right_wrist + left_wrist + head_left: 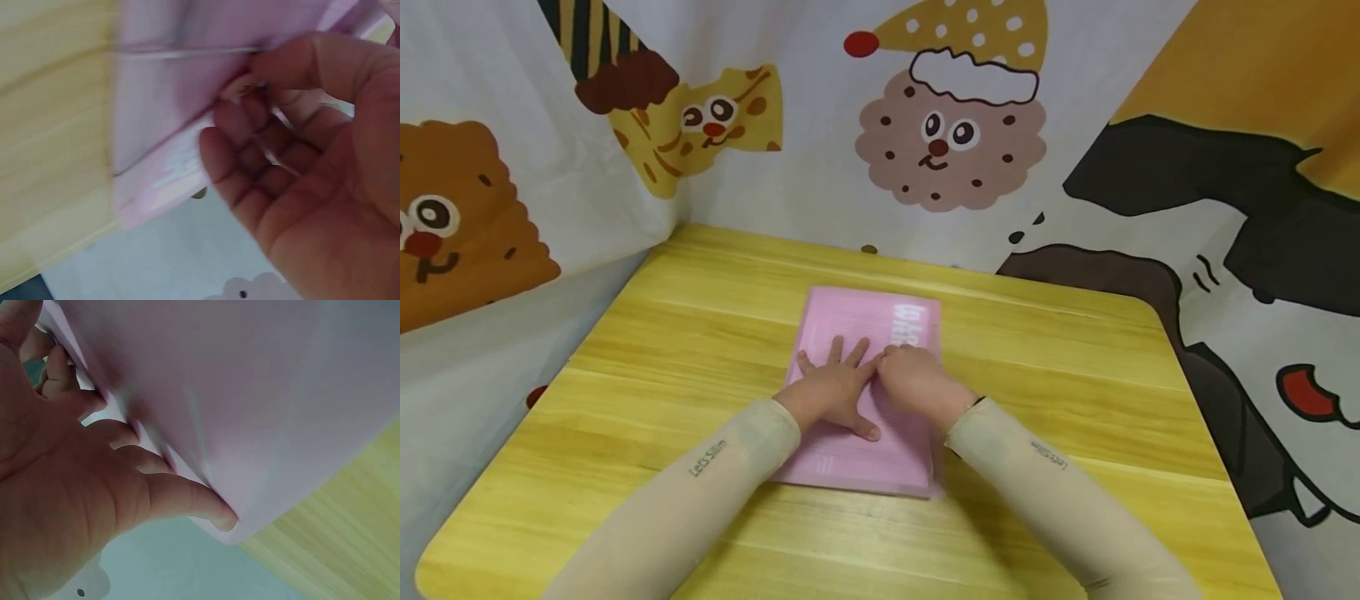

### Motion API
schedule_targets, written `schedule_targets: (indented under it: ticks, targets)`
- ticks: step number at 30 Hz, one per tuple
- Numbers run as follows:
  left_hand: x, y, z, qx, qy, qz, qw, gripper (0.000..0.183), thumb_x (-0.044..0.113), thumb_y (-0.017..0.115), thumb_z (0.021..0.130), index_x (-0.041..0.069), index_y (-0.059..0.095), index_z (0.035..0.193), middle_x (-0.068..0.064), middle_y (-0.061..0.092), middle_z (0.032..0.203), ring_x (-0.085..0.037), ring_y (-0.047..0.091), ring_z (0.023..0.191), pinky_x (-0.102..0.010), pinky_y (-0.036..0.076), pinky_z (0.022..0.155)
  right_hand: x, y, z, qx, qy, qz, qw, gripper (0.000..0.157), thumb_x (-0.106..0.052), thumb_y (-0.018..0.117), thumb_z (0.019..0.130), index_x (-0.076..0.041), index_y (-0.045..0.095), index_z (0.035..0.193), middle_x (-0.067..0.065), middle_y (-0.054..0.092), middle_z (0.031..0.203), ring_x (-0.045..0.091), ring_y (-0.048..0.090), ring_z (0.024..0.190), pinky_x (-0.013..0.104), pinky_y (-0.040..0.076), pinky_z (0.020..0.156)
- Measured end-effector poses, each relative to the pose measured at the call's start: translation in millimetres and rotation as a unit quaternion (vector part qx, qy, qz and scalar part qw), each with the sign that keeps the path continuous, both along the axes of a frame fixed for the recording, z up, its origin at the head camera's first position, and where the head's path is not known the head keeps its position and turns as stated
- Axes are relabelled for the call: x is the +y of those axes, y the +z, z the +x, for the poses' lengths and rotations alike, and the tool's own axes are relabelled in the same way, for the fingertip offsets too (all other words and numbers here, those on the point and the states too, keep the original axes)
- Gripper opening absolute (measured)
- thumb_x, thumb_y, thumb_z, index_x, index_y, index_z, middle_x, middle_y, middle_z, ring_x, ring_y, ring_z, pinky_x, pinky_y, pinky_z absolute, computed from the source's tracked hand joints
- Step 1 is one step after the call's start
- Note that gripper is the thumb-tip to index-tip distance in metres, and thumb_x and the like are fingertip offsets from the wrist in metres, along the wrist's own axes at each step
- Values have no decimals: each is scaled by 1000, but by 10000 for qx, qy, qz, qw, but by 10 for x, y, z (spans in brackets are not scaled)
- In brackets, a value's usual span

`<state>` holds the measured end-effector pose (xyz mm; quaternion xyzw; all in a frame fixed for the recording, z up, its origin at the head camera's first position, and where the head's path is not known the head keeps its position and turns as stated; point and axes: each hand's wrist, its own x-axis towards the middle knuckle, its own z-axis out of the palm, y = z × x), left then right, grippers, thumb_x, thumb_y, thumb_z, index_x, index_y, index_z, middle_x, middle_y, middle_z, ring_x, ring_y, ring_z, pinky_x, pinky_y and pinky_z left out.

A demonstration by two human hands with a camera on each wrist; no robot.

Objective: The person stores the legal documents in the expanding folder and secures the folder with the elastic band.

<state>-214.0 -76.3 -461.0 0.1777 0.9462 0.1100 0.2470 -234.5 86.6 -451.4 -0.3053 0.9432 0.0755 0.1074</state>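
Observation:
A flat pink packet (880, 467), printed with white lettering and edged by a translucent margin, lies on the table. My left hand (833, 390) rests spread across its middle, fingers and thumb straight, pressing it down. Right beside it, my right hand (917, 379) has its fingers curled over the packet near the lettering. In the right wrist view, the thumb and forefinger of the right hand (300, 144) pinch a raised fold of the pink surface (187, 56). A thin shiny strip (272, 156) crosses its curled fingers. The left wrist view shows the left fingertips touching the pink surface (262, 412).
The packet lies on a yellow wood-grain table (700, 350) with rounded corners. Behind and at the sides hangs a white cloth (820, 183) printed with cartoon biscuits and other figures. Pale sleeves (685, 492) cover both forearms.

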Motion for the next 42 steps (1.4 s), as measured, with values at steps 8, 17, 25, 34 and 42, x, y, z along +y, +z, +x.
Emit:
schedule_targets:
  ticks: [8, 17, 25, 34, 42]
  targets:
    - [-35, -9, -15, 27, 61, -91, 9999, 129, 69, 87, 74, 33, 14, 173, -6, -3, 182, -47, -5, 165, -90, 5, 116, 279, -63, 39, 153, 694, -1151, 9908, 34, -14, 76, 97, -6, 71, 129, 12, 74, 128, 33, 70, 118, 47, 56, 107]
    - [-60, -27, -46, 34, 87, 50, 9999, 130, 69, 88, 73, 33, 13, 173, -6, -5, 182, -47, -9, 165, -91, 2, 115, 835, -88, 194, -473, -27, -2398, 9697, 35, -13, 76, 95, -2, 68, 128, 9, 73, 113, 21, 67, 101, 44, 59, 95]
    - [-111, -31, -57, 55, 118, -14, 9999, 130, 68, 88, 73, 32, 13, 174, -7, -4, 182, -47, -9, 165, -91, 1, 115, 873, -195, 194, 438, 491, -2134, 9747, 31, -17, 77, 96, -4, 71, 124, 10, 74, 120, 32, 68, 115, 50, 54, 106]
    - [13, -52, -54, -36, 8, 85, 10000, 129, 69, 87, 74, 33, 13, 173, -5, -6, 181, -47, -10, 165, -90, 0, 116, 817, -229, 185, 569, 433, -2085, 9754, 25, -16, 78, 96, -5, 75, 118, 10, 76, 118, 32, 70, 115, 50, 55, 107]
    - [-49, -103, -24, 23, 51, 107, 9999, 128, 68, 88, 74, 31, 16, 173, -6, -3, 182, -46, -8, 165, -89, 0, 116, 1074, -236, 238, 11, -55, -2455, 9694, 26, -14, 77, 97, -4, 72, 120, 13, 75, 123, 33, 69, 118, 52, 56, 106]
